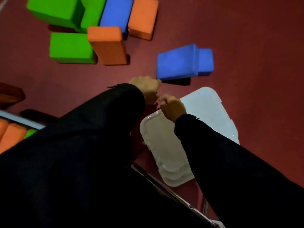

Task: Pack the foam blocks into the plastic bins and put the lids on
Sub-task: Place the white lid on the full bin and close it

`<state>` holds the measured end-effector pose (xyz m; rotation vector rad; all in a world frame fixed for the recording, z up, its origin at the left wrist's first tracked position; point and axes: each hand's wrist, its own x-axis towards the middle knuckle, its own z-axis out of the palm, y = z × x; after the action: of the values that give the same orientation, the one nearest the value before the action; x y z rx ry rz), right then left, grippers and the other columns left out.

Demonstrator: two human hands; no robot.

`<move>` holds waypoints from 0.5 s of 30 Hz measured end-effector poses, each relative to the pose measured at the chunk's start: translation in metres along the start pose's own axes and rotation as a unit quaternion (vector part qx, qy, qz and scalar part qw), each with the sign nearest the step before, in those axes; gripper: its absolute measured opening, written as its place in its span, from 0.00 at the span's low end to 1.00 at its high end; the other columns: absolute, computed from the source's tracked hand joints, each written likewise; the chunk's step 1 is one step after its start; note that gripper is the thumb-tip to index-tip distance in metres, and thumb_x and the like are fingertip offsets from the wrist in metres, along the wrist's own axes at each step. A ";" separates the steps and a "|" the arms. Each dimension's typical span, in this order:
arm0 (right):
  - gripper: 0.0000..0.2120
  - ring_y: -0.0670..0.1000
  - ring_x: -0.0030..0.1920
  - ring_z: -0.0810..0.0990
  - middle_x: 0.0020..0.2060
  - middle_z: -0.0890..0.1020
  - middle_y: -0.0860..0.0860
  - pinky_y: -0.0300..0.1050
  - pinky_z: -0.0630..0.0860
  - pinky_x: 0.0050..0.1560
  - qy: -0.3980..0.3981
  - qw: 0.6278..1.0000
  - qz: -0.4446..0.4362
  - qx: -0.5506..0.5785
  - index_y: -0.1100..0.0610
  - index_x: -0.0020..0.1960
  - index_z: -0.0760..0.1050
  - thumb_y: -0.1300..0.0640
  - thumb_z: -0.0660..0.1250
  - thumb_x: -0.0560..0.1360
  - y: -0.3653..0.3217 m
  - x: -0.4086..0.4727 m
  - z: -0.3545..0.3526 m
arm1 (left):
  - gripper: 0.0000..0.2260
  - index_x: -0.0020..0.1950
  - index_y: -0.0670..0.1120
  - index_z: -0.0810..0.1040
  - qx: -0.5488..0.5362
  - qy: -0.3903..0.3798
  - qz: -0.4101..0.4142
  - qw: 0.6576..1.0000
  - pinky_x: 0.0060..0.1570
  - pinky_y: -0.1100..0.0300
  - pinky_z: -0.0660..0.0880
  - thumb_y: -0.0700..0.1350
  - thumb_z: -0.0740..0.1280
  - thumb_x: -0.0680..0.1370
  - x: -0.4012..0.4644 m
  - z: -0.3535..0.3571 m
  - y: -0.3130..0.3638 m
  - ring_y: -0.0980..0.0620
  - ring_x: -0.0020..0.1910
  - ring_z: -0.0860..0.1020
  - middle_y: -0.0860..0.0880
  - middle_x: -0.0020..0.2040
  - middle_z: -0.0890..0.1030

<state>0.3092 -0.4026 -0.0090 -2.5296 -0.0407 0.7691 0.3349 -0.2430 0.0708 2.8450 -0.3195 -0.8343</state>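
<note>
A clear plastic lid point(162, 145) lies on the red floor in front of me, partly over a pale blue lid point(212, 111). My right hand point(171, 106) curls over the clear lid's far edge and grips it. Just beyond it, my left hand point(146, 87) is curled into a fist beside the near corner of a blue foam block point(176, 63); I see nothing in it. A second blue block point(206, 61) lies behind the first. At the far left, a bin point(21, 120) holds orange blocks point(10, 137) and a green one point(29, 133).
A pile of loose green point(70, 46), orange point(107, 45) and blue point(116, 12) foam blocks lies on the floor at the upper left. A dark wooden object point(9, 94) sits at the left edge. A shiny metal bar point(181, 199) runs under my arms.
</note>
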 end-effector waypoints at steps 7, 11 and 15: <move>0.17 0.62 0.60 0.81 0.61 0.82 0.57 0.53 0.75 0.58 -0.112 0.991 0.059 -0.039 0.49 0.69 0.75 0.54 0.60 0.81 0.033 0.009 0.072 | 0.18 0.70 0.49 0.71 0.050 -0.062 0.004 0.997 0.47 0.50 0.71 0.52 0.61 0.80 0.015 0.065 0.023 0.41 0.59 0.79 0.46 0.63 0.76; 0.19 0.60 0.59 0.82 0.60 0.82 0.56 0.53 0.77 0.56 -0.173 0.978 0.038 -0.107 0.53 0.72 0.69 0.55 0.60 0.81 0.037 0.030 0.100 | 0.15 0.66 0.50 0.73 0.018 -0.085 -0.007 0.996 0.41 0.52 0.73 0.48 0.61 0.79 0.011 0.092 0.016 0.43 0.50 0.80 0.48 0.57 0.77; 0.24 0.60 0.60 0.81 0.62 0.81 0.56 0.55 0.76 0.57 -0.187 0.971 0.051 -0.141 0.47 0.75 0.62 0.53 0.58 0.79 0.041 0.062 0.125 | 0.16 0.64 0.51 0.73 -0.040 -0.094 -0.011 0.995 0.40 0.56 0.69 0.48 0.64 0.76 -0.003 0.118 -0.001 0.46 0.50 0.80 0.52 0.53 0.77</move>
<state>0.2901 -0.3722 -0.1502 -2.6242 -0.1584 1.3601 0.2681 -0.2523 -0.0261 2.7061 -0.2718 -1.0971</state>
